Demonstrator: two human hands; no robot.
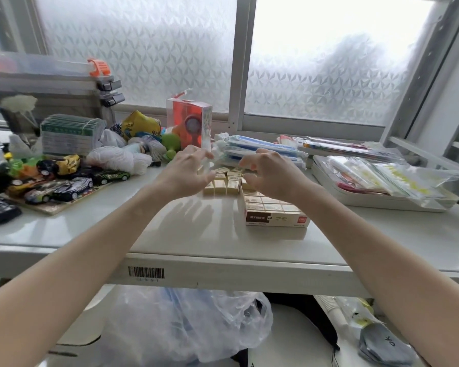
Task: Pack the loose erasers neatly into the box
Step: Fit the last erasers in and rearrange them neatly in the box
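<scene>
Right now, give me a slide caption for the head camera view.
Both hands, left hand and right hand, hover over loose erasers beside the partly filled box.

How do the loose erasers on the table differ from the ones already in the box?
The loose erasers lie on the bare table, left of and behind the box; some stand in a rough row, others are tilted and jumbled. The packed erasers sit inside the box in a tidy flat grid, close together. The left hand and right hand hover over the loose ones, not the packed ones. Both groups look like the same small cream blocks with printed labels.
</scene>
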